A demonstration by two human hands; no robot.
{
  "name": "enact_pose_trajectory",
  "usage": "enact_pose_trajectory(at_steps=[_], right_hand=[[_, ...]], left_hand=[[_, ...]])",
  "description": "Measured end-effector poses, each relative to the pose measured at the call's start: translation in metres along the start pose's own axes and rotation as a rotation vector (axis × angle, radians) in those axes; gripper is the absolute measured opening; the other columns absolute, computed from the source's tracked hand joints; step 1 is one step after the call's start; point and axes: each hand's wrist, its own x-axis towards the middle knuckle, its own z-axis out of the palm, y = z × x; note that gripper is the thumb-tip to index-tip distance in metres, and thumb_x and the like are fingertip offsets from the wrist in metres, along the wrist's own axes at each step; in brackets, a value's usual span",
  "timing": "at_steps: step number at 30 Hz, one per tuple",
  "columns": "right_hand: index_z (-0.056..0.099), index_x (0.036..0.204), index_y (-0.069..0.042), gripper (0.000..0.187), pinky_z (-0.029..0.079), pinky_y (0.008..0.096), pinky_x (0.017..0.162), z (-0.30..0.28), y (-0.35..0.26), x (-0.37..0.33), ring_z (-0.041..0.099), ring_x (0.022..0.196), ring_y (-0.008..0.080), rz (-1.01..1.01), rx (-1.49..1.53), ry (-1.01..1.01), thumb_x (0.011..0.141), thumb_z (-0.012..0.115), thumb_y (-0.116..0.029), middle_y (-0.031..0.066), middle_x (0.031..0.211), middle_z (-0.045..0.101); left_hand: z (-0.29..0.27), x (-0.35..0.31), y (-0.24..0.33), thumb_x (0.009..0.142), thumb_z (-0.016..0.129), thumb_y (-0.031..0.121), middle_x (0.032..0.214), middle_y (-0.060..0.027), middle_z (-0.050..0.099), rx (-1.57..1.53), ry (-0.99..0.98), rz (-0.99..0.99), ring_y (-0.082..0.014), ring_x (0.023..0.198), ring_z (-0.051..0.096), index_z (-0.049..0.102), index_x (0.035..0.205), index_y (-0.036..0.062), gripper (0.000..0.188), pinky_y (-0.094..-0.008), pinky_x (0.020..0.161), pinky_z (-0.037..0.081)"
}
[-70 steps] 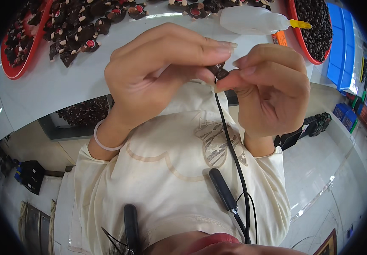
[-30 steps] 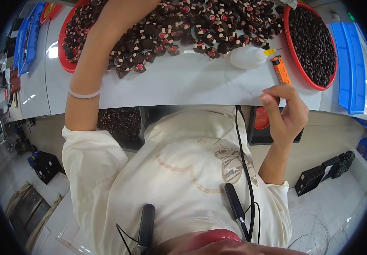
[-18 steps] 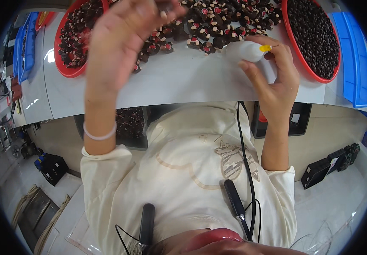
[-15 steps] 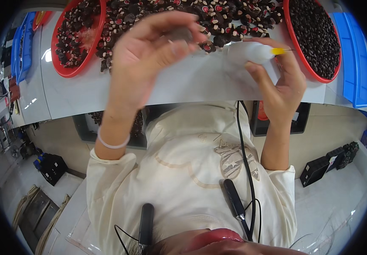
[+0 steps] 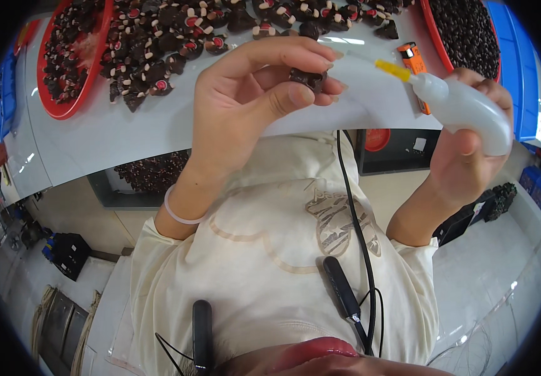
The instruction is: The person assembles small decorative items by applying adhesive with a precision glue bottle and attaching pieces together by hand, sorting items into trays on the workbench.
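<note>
Left hand (image 5: 245, 94) up over the front edge of the white table (image 5: 157, 128), fingers curled, thumb and fingertips pinching a small dark brown piece (image 5: 308, 79)! Across from it, the right hand (image 5: 461, 156) wraps round a translucent squeeze bottle (image 5: 468, 109), tilted, its yellow nozzle (image 5: 393, 70) aimed leftward, near the piece but apart. Behind the bottle lies an orange lighter (image 5: 413, 59); dark beads (image 5: 464, 31) fill the red tray (image 5: 437, 34) at right, decorated dark pieces (image 5: 170, 42) spread at left.
</note>
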Motion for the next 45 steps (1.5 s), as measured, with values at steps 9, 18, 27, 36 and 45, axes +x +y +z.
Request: enact_pose_trajectory(at_steps=[9, 18, 27, 36, 45], right_hand=[[0.049, 0.104, 0.010, 0.049, 0.049, 0.0323, 0.069, -0.016, 0.010, 0.015, 0.057, 0.083, 0.0282, -0.221, -0.120, -0.094, 0.075, 0.065, -0.026, 0.0228, 0.094, 0.053], [0.052, 0.102, 0.009, 0.048, 0.051, 0.0331, 0.053, -0.012, -0.003, 0.015, 0.059, 0.073, 0.0304, -0.467, -0.280, -0.165, 0.066, 0.065, -0.019, 0.0241, 0.083, 0.056], [0.052, 0.105, 0.006, 0.048, 0.052, 0.0370, 0.062, -0.020, -0.020, 0.026, 0.059, 0.078, 0.0310, -0.391, -0.355, -0.497, 0.068, 0.065, -0.021, 0.0232, 0.089, 0.056], [0.049, 0.107, 0.006, 0.040, 0.045, 0.0355, 0.088, 0.000, 0.016, 0.011, 0.056, 0.098, 0.0265, -0.128, -0.157, 0.026, 0.070, 0.062, 0.009, 0.0221, 0.104, 0.056], [0.057, 0.100, 0.004, 0.032, 0.048, 0.0264, 0.080, 0.000, 0.028, 0.028, 0.061, 0.085, 0.0160, -0.097, -0.535, -0.152, 0.069, 0.064, 0.010, 0.0107, 0.094, 0.063]], left_hand=[[-0.005, 0.003, 0.000, 0.079, 0.066, 0.014, 0.105, -0.0218, 0.058, 0.068, -0.024, -0.002, -0.0208, 0.083, 0.063, 0.055, 0.105, -0.0019, 0.032, -0.0249, 0.068, 0.050], [-0.005, 0.002, -0.002, 0.078, 0.066, 0.014, 0.104, -0.0223, 0.059, 0.048, -0.039, -0.025, -0.0219, 0.082, 0.063, 0.055, 0.104, -0.0024, 0.032, -0.0263, 0.067, 0.051], [-0.006, 0.002, 0.000, 0.079, 0.066, 0.013, 0.104, -0.0221, 0.059, 0.033, -0.029, -0.034, -0.0229, 0.083, 0.063, 0.055, 0.104, -0.0022, 0.031, -0.0273, 0.067, 0.052], [0.001, 0.005, 0.002, 0.080, 0.065, 0.013, 0.104, -0.0226, 0.058, 0.020, -0.040, -0.084, -0.0233, 0.082, 0.063, 0.054, 0.103, -0.0031, 0.029, -0.0278, 0.067, 0.051], [0.001, -0.001, 0.001, 0.079, 0.066, 0.015, 0.103, -0.0221, 0.057, 0.089, 0.017, -0.073, -0.0217, 0.081, 0.062, 0.055, 0.100, -0.0035, 0.030, -0.0274, 0.066, 0.051]])
